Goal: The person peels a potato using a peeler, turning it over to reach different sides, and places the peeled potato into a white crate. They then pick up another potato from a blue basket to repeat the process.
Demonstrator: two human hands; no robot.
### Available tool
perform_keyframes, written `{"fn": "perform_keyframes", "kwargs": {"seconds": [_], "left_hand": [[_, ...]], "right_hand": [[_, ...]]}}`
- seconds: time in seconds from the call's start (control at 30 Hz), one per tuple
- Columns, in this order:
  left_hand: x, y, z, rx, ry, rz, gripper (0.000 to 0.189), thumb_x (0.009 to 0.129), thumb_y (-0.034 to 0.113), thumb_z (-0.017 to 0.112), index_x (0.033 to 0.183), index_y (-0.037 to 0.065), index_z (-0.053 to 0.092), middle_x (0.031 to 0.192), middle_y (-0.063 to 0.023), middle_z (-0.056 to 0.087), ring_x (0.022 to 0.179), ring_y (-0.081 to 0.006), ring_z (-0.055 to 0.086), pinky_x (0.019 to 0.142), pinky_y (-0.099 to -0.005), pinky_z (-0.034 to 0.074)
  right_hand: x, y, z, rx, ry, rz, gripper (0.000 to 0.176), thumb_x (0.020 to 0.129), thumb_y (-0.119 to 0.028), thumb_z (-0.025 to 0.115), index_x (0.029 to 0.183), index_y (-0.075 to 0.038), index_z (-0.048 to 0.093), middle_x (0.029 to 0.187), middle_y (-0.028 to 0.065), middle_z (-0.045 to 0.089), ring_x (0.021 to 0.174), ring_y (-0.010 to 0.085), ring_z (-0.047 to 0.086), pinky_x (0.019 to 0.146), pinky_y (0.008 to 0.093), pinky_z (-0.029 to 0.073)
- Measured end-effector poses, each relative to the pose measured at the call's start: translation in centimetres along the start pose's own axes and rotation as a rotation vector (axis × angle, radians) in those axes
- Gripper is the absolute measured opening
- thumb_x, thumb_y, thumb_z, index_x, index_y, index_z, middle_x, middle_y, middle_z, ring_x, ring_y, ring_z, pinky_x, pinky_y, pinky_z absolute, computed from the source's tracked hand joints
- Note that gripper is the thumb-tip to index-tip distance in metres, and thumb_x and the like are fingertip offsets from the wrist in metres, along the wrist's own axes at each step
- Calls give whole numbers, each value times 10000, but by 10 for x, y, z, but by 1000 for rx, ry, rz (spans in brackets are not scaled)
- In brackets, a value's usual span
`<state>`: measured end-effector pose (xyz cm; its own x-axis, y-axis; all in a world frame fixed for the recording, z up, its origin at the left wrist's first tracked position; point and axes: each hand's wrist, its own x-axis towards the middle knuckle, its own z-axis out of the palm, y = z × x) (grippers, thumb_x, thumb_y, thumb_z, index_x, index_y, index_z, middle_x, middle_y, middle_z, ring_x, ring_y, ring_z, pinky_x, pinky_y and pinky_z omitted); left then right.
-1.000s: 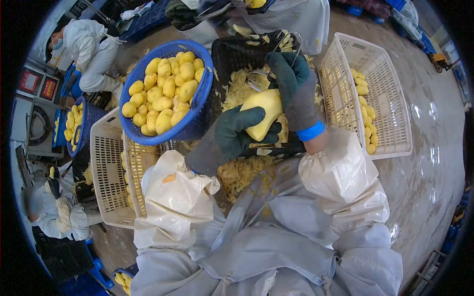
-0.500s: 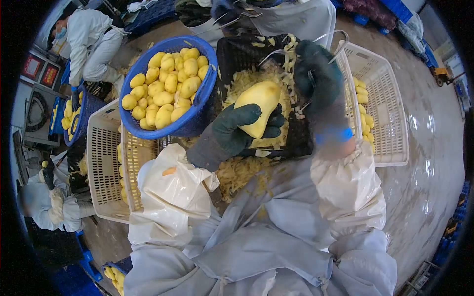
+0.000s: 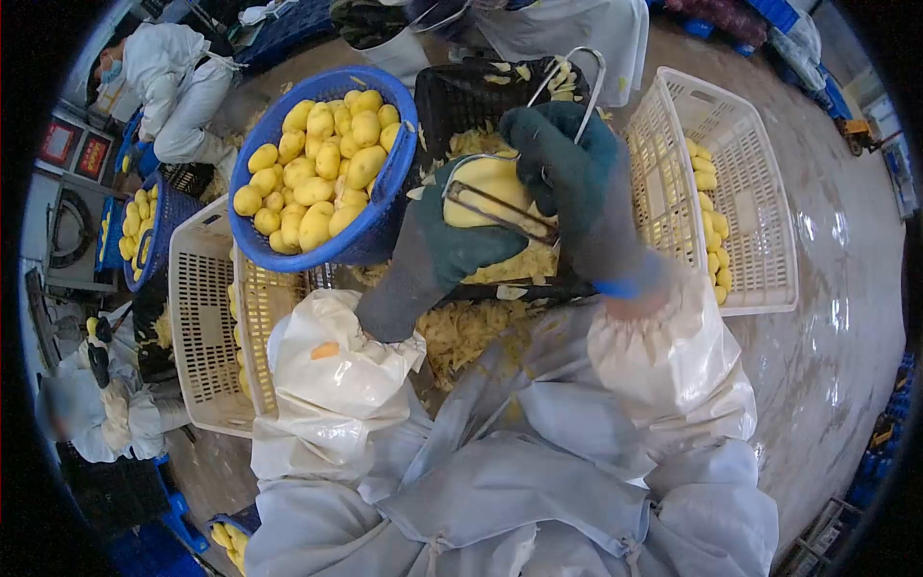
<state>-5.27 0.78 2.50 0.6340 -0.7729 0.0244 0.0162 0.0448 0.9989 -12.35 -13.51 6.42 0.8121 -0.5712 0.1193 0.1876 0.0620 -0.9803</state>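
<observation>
In a dark green glove, my left hand [image 3: 444, 240] is wrapped round a large peeled yellow potato [image 3: 495, 175] from the left and below. My right hand [image 3: 567, 168], gloved the same way, grips a peeler [image 3: 503, 213] with a bent metal wire frame; its loop sticks up above the fist. The peeler's blade lies across the potato's near side. Both hands are over a black crate [image 3: 437, 101] holding pale peelings [image 3: 519, 264]. Part of the potato is hidden behind the right fingers and the blade.
At left stands a blue basket [image 3: 408, 159] full of peeled potatoes. White crates [image 3: 204, 332] flank me, the right crate [image 3: 760, 207] holding potatoes. Peelings [image 3: 471, 341] lie below the black crate. Two co-workers [image 3: 178, 82] are at the left, and another person's apron [image 3: 567, 43] shows ahead.
My right hand has moved left and inward, bringing the peeler from beside the potato onto it. My left hand has turned the potato and shifted slightly left.
</observation>
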Motion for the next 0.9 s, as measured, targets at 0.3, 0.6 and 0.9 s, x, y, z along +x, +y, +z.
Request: {"fn": "perform_keyframes", "kwargs": {"seconds": [0.3, 0.6, 0.9], "left_hand": [[-4, -11, -6, 583, 161, 201, 831, 580, 256, 848, 1262, 7, 445, 1140, -155, 558, 1043, -263, 569, 900, -381, 469], [-5, -16, -5, -127, -5, 67, 634, 691, 145, 788, 1236, 10, 495, 1051, -95, 636, 896, -163, 627, 832, -299, 505], [-1, -22, -5, -777, -151, -241, 597, 767, 231, 683, 1284, 14, 478, 1106, -183, 611, 922, -279, 642, 790, -404, 553]], "right_hand": [[13, -11, -17, 142, 128, 200, 237, 826, -263, 705, 809, -29, 674, 630, -19, 571, 471, 63, 436, 449, 225, 336], [18, 0, -25, 145, 76, 202, 214, 883, -300, 616, 860, -88, 638, 632, -54, 487, 500, 34, 369, 457, 197, 278], [20, -1, -19, 153, 181, 173, 236, 896, -304, 602, 827, -80, 625, 619, -39, 479, 479, 39, 384, 435, 205, 275]]}}
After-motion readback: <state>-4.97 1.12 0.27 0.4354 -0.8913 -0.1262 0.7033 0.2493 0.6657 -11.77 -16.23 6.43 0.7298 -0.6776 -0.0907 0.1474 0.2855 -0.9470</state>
